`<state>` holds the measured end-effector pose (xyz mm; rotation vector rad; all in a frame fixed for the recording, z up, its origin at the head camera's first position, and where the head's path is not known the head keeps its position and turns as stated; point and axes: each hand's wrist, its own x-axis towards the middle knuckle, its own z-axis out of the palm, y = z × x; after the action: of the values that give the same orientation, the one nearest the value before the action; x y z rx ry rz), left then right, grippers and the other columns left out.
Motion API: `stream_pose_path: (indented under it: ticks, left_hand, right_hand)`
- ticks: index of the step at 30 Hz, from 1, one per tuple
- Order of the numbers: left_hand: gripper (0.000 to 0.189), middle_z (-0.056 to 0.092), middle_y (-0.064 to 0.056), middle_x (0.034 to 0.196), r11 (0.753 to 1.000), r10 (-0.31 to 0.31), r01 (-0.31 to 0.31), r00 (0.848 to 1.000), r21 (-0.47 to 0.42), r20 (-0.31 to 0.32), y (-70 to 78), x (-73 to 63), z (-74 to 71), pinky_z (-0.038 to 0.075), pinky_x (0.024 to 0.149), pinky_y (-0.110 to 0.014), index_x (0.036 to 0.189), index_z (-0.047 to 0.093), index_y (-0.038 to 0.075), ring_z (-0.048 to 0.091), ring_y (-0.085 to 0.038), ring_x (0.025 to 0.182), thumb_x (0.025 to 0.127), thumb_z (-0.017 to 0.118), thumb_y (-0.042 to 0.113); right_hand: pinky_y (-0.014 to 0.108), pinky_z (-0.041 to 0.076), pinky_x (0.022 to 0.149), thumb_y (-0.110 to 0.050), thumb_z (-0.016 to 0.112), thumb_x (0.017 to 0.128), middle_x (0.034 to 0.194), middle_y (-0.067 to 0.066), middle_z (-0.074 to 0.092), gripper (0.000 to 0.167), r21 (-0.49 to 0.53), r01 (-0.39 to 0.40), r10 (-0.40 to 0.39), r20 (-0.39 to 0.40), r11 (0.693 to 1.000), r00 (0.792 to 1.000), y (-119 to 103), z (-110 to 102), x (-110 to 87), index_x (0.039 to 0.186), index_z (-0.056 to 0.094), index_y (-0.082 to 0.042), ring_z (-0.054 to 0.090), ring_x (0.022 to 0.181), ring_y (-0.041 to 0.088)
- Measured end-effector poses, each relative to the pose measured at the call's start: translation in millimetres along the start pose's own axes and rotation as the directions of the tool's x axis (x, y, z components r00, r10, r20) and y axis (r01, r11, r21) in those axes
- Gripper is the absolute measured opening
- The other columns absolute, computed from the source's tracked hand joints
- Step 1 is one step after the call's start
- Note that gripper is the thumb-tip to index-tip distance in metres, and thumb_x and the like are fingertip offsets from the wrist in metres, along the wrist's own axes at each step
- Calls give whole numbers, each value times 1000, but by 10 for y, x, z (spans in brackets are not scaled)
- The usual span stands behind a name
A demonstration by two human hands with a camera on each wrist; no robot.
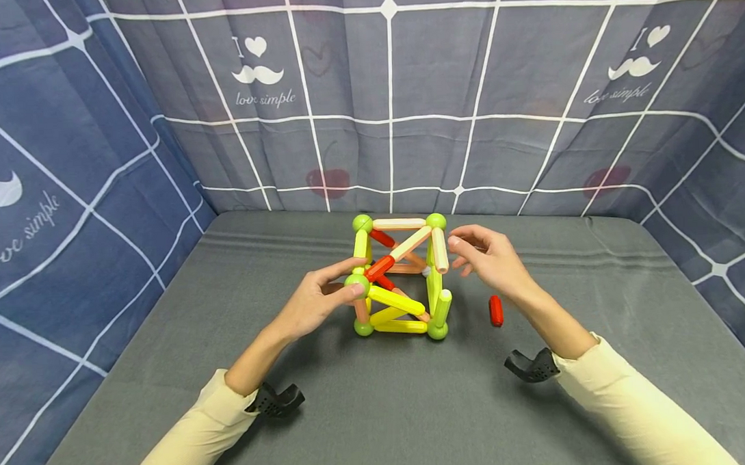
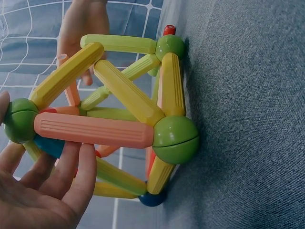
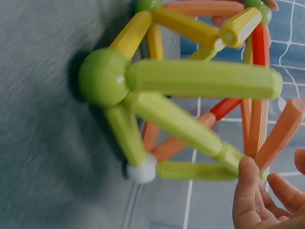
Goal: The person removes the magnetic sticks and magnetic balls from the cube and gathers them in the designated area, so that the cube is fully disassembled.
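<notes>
A frame of magnetic rods and balls stands on the grey surface. My left hand (image 1: 316, 299) grips its green ball (image 1: 357, 283) at the upper front left corner, with the thumb on the near side. A yellow rod (image 1: 396, 300) slopes down from that ball. My right hand (image 1: 493, 262), fingers bent and holding nothing, hovers beside the upper back right corner. An orange rod (image 3: 281, 133) juts from there, its near end free. At the front right, a light green rod (image 3: 205, 78) rises from the lower green ball (image 3: 104, 77), its top end free.
A loose red rod (image 1: 496, 311) lies on the grey surface (image 1: 403, 409) to the right of the frame. A patterned blue-grey curtain (image 1: 355, 76) closes off the back and both sides. Black wrist mounts (image 1: 280, 401) sit at both cuffs.
</notes>
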<state>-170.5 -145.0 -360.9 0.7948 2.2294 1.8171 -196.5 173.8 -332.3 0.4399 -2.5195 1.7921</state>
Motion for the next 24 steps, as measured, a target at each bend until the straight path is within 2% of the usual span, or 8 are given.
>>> stream_pose_path:
  ticks: [4,10,19,24]
  left_hand:
    - [52,45,-16,148,1000,-3,3,1000,2,-5,-6,0,-1,52,92,-43,144,48,2,68,-26,102,97,64,18]
    - [51,59,-11,135,1000,-16,16,1000,-7,-8,4,3,0,49,95,-45,144,50,6,70,-26,97,97,65,18]
    - [51,50,-11,145,1000,-18,18,1000,9,-15,14,2,-9,51,93,-46,144,50,5,69,-25,98,97,65,19]
    - [49,52,-11,143,1000,-25,25,1000,5,-13,18,14,-5,51,93,-45,143,52,8,69,-25,98,97,65,19]
  right_hand:
    - [31,57,65,-18,64,98,103,19,63,39,77,-36,33,45,996,998,-52,94,63,129,54,4,67,71,21]
    - [32,58,68,-5,68,92,103,20,61,49,181,-105,95,62,978,994,-77,164,117,136,46,5,65,65,15]
    - [27,55,68,0,67,91,103,19,63,50,150,-102,93,64,983,994,-97,159,114,136,47,7,64,71,13]
    - [26,54,71,0,67,89,109,26,63,50,88,-94,89,56,992,994,-70,122,99,137,49,3,65,79,14]
